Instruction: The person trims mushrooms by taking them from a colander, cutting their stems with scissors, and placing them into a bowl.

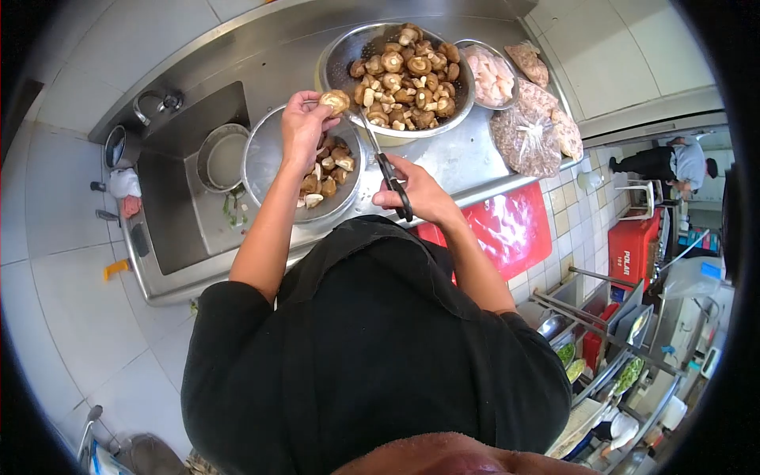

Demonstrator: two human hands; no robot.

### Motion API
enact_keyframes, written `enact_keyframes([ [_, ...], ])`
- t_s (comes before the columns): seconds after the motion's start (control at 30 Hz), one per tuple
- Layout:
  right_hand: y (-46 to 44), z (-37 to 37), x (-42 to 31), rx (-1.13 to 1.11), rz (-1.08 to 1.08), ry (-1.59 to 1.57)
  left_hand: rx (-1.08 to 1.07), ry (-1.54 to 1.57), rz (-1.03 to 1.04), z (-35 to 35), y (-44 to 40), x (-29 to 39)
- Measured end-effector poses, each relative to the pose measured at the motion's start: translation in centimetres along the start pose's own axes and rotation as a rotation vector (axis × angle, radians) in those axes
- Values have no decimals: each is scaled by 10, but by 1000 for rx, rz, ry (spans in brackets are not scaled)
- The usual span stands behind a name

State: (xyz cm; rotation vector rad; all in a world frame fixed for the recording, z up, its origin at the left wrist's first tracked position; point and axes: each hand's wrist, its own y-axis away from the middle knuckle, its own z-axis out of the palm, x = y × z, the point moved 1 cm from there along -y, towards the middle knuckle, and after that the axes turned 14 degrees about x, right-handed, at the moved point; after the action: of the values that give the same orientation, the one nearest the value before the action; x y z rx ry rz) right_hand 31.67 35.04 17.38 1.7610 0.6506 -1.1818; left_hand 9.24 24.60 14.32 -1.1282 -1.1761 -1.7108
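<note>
Round brown mushroom [334, 102] pinched at the fingertips of the left hand [303, 123], black-handled metal scissors [385, 165] grasped in the right hand [417, 190], blades near the mushroom.

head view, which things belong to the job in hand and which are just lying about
Likely in the job: mushroom in left hand; scissors in right hand; colander of mushrooms; bowl with more mushrooms.

Likely just lying about: tied plastic bag; metal pot; red box.

From here I see large pale tiles [142, 39] on the wall [609, 55], smaller tiles [571, 195] on the floor [561, 224], and a red box [627, 252] near a metal rack [606, 332].
</note>
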Motion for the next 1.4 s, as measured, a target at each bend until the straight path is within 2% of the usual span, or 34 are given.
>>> enact_keyframes([
  [0.17, -10, 21, 8, -57, -87, 152, 62, -131, 61, -23, 21, -5],
  [0.37, -22, 45, 10, -116, -152, 243, 126, -142, 47, -52, 42, -18],
  [0.47, -21, 53, 2, -175, -84, 263, 179, -72, 8, -66, 51, -27],
  [0.57, -28, 59, 9, -193, -120, 295, 217, -44, -32, -77, 58, -34],
  [0.63, -32, 58, 12, -239, 25, 325, 237, -21, -53, -80, 63, -35],
  [0.67, -34, 57, 13, -261, 97, 340, 220, -85, -76, -83, 61, -40],
  [0.73, -35, 46, 17, -280, 94, 340, 184, -216, -121, -94, 55, -58],
  [0.8, -36, 30, 19, -252, 71, 340, 170, -749, 271, -100, 48, -58],
  [0.83, -31, 21, 18, -213, 48, 341, 153, -1005, 485, -95, 43, -54],
  [0.93, -17, -10, 18, -158, 82, 239, 93, -757, 598, -55, 30, -13],
  [0.97, -12, -21, 19, -162, 79, 181, 49, -688, 732, -37, 18, -2],
  [1.03, -2, -36, 12, -171, 126, 55, -86, -634, 758, 9, -15, 12],
  [1.1, 6, -48, 4, -152, 74, 18, -233, -705, 789, 59, -58, 7],
  [1.13, 9, -53, 3, -140, 48, -1, -283, -734, 664, 86, -81, -3],
  [1.2, 13, -62, 2, -7, 11, 35, -286, -810, 655, 127, -119, -25],
  [1.27, 17, -67, -5, 146, -36, 134, -446, -927, 728, 151, -157, -46],
  [1.3, 17, -69, -9, 241, -49, 216, -492, -991, 617, 156, -161, -47],
  [1.4, 10, -70, -6, 535, -227, 400, -488, -961, 580, 155, -143, -30],
])
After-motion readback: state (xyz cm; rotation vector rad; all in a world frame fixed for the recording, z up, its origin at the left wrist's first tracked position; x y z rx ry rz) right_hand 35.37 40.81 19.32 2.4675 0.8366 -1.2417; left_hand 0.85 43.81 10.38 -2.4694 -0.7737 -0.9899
